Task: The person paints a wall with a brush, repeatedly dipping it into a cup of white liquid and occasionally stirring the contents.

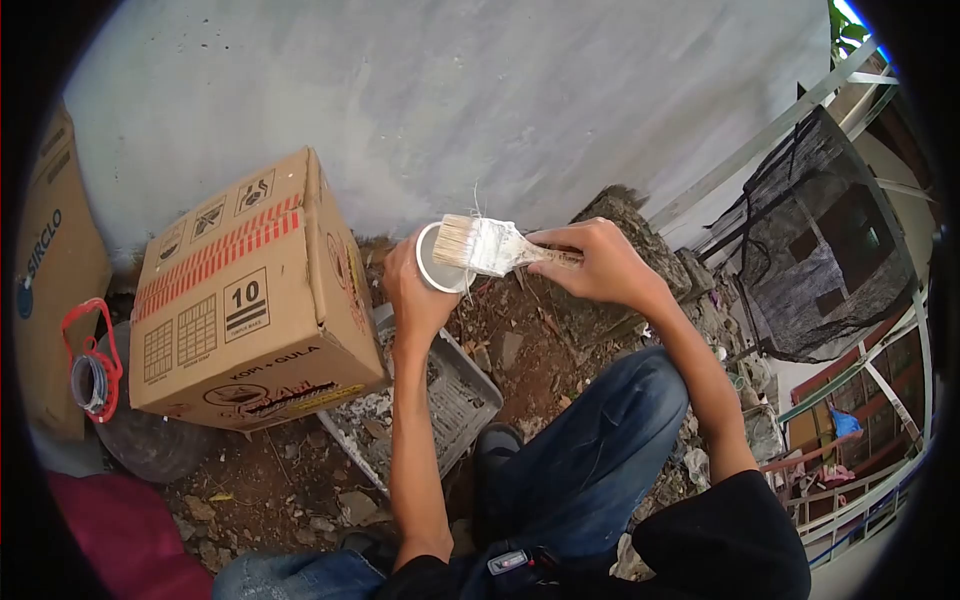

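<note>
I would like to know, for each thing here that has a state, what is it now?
Left hand: gripping the cup
Right hand: gripping the brush handle
Brush: smeared white, bristles before the cup's mouth
Cup: uncovered, contents unclear
Box: no open flap visible
Crate: debris inside
Wall: patchy, pale grey

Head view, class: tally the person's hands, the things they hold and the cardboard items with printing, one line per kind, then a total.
Hands: 2 (left hand, right hand)
Paintbrush: 1
White cup: 1
Printed cardboard items: 2 (box marked 10, SIRCLO cardboard)
Total: 6
</note>
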`<action>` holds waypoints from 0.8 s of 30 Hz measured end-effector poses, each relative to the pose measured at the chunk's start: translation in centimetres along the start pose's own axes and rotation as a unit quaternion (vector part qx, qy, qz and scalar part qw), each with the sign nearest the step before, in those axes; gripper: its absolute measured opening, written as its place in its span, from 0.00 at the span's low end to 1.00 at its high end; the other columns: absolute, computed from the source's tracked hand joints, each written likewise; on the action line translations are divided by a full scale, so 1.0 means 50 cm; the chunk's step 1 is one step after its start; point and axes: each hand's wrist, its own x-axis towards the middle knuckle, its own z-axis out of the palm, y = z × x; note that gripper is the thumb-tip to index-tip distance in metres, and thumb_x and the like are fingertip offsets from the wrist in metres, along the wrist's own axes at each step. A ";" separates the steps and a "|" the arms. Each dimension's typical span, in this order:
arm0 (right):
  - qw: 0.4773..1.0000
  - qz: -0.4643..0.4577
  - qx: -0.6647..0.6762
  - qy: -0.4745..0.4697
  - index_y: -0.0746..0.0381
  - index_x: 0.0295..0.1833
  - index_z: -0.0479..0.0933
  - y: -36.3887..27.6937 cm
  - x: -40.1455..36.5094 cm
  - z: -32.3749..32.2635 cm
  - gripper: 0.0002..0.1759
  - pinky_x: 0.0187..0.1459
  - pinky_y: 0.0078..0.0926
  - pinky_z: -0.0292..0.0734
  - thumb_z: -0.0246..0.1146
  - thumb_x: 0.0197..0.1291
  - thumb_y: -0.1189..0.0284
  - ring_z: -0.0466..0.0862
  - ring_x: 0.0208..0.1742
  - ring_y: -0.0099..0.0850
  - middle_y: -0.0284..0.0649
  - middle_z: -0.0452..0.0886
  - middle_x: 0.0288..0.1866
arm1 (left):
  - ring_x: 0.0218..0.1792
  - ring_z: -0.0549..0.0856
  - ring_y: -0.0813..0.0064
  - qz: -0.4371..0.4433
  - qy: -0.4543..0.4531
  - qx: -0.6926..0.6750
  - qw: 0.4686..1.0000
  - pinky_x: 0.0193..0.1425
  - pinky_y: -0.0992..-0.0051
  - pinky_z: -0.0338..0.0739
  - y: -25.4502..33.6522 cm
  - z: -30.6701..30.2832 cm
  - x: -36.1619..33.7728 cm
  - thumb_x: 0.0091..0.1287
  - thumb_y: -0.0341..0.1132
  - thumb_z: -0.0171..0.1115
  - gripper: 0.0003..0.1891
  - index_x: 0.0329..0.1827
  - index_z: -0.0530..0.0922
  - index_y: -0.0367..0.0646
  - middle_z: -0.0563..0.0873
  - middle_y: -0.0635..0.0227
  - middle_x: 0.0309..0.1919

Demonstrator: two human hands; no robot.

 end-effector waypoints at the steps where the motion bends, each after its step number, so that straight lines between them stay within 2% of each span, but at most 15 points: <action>1: 1.000 -0.006 -0.025 -0.010 0.61 0.50 0.85 0.003 -0.006 0.001 0.20 0.39 0.37 0.80 0.69 0.56 0.61 0.85 0.31 0.47 0.52 0.84 0.28 | 0.54 0.80 0.54 0.022 0.005 0.013 1.000 0.59 0.57 0.70 0.000 0.002 0.000 0.43 0.34 0.80 0.30 0.54 0.81 0.44 0.84 0.61 0.48; 3: 0.997 -0.023 -0.077 -0.006 0.60 0.51 0.85 0.009 -0.011 0.014 0.20 0.36 0.38 0.78 0.70 0.56 0.61 0.84 0.31 0.45 0.48 0.85 0.29 | 0.55 0.79 0.56 0.069 0.015 0.037 0.997 0.62 0.56 0.68 -0.001 0.000 0.004 0.44 0.35 0.80 0.31 0.56 0.80 0.45 0.83 0.62 0.50; 6: 0.989 -0.031 -0.143 -0.017 0.59 0.51 0.85 -0.007 -0.014 0.023 0.19 0.34 0.39 0.78 0.69 0.57 0.62 0.84 0.32 0.44 0.44 0.84 0.30 | 0.58 0.76 0.58 0.068 0.004 0.116 0.991 0.65 0.54 0.63 -0.001 -0.003 0.001 0.45 0.37 0.80 0.34 0.59 0.79 0.46 0.80 0.63 0.53; 9: 0.983 -0.032 -0.180 -0.027 0.57 0.51 0.84 -0.036 -0.009 0.024 0.17 0.32 0.40 0.77 0.67 0.58 0.63 0.84 0.32 0.43 0.42 0.81 0.29 | 0.60 0.74 0.57 0.040 0.011 0.129 0.991 0.66 0.52 0.60 -0.005 -0.004 -0.002 0.45 0.37 0.79 0.36 0.61 0.78 0.46 0.78 0.63 0.55; 12: 0.978 -0.053 -0.202 -0.009 0.57 0.50 0.84 -0.061 -0.005 0.014 0.15 0.32 0.39 0.77 0.67 0.57 0.64 0.84 0.32 0.42 0.41 0.80 0.29 | 0.60 0.74 0.56 0.032 0.025 0.145 0.989 0.66 0.53 0.60 -0.001 -0.007 -0.004 0.44 0.36 0.79 0.35 0.60 0.78 0.46 0.77 0.62 0.55; 15: 0.968 -0.103 -0.225 0.040 0.57 0.49 0.84 -0.069 -0.008 0.014 0.15 0.31 0.38 0.77 0.67 0.56 0.66 0.84 0.32 0.41 0.40 0.79 0.30 | 0.56 0.77 0.54 0.104 0.030 0.148 0.983 0.64 0.56 0.67 0.014 -0.017 0.002 0.43 0.33 0.80 0.35 0.58 0.78 0.40 0.79 0.57 0.55; 17: 0.957 -0.136 -0.243 0.082 0.56 0.49 0.84 -0.067 -0.001 0.018 0.15 0.30 0.38 0.77 0.68 0.55 0.66 0.84 0.31 0.40 0.39 0.79 0.29 | 0.57 0.77 0.54 0.113 0.023 0.102 0.988 0.65 0.57 0.67 0.017 -0.016 0.001 0.41 0.31 0.81 0.38 0.60 0.76 0.39 0.77 0.56 0.57; 20: 0.978 -0.070 -0.193 0.042 0.62 0.40 0.81 -0.097 0.003 -0.009 0.09 0.34 0.40 0.80 0.68 0.53 0.71 0.86 0.35 0.44 0.46 0.84 0.35 | 0.59 0.77 0.56 0.108 0.011 0.039 0.993 0.65 0.59 0.69 0.012 -0.007 -0.002 0.41 0.30 0.83 0.42 0.63 0.73 0.37 0.76 0.56 0.59; 23: 0.992 -0.077 -0.010 0.099 0.64 0.40 0.80 -0.105 0.003 -0.011 0.10 0.35 0.41 0.80 0.68 0.54 0.71 0.86 0.37 0.46 0.48 0.85 0.34 | 0.62 0.76 0.55 0.061 0.010 -0.057 0.996 0.66 0.58 0.69 -0.001 0.008 -0.008 0.39 0.29 0.83 0.42 0.62 0.73 0.38 0.76 0.55 0.59; 24: 0.992 -0.069 0.018 0.101 0.65 0.43 0.78 -0.116 0.004 -0.017 0.12 0.37 0.42 0.79 0.68 0.55 0.72 0.86 0.38 0.48 0.48 0.85 0.32 | 0.61 0.76 0.57 0.050 0.016 -0.079 0.996 0.66 0.59 0.70 -0.003 0.013 -0.008 0.39 0.29 0.84 0.42 0.63 0.72 0.38 0.76 0.55 0.59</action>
